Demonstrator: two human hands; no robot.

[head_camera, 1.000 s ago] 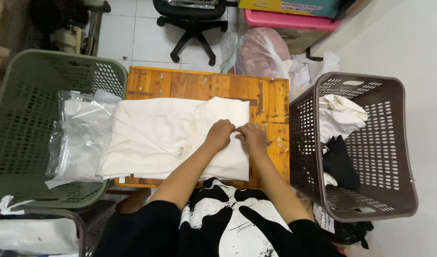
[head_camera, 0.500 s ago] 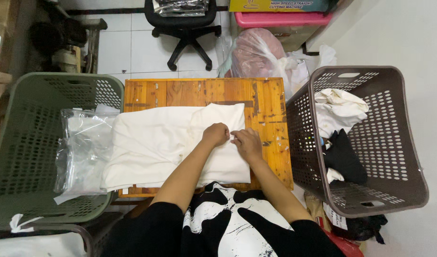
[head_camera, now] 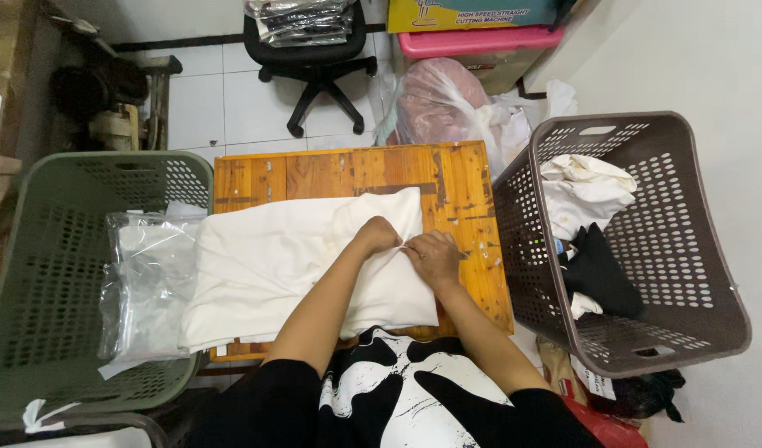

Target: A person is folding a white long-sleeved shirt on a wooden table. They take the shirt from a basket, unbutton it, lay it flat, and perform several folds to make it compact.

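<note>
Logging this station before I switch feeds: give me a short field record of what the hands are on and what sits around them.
left hand: left hand pinching the white cloth
right hand: right hand gripping the same fold, beside the left
cloth: white cloth spread flat over the wooden table, its left end overhanging
left of table: green basket with clear plastic bags draped over its rim
right of table: brown basket holding white garments and black garments
behind table: black office chair, pink bin
</note>
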